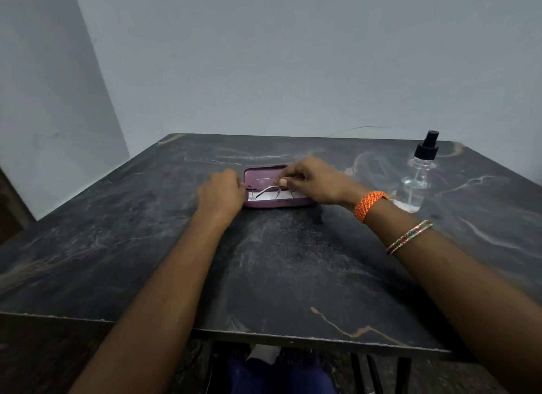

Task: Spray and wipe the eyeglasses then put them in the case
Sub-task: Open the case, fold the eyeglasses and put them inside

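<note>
Dark marbled worktop (pixel 278 261) carries everything you need. Just beyond your left hand (pixel 221 192) and under your right hand (pixel 315 182) lies the open plum case (pixel 278 203), a pale cloth (pixel 268 196) inside. Off to the right of your right hand stands the clear spray bottle (pixel 416 178), well apart. Your left hand is curled against the case's end; your right pinches the thin-rimmed eyeglasses (pixel 271 187) over the case. Keep that pinch on the frame, not the lenses, and steady the case as you move them.

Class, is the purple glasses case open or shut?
Open. The case shows its inside, where the glasses sit over a white cloth.
</note>
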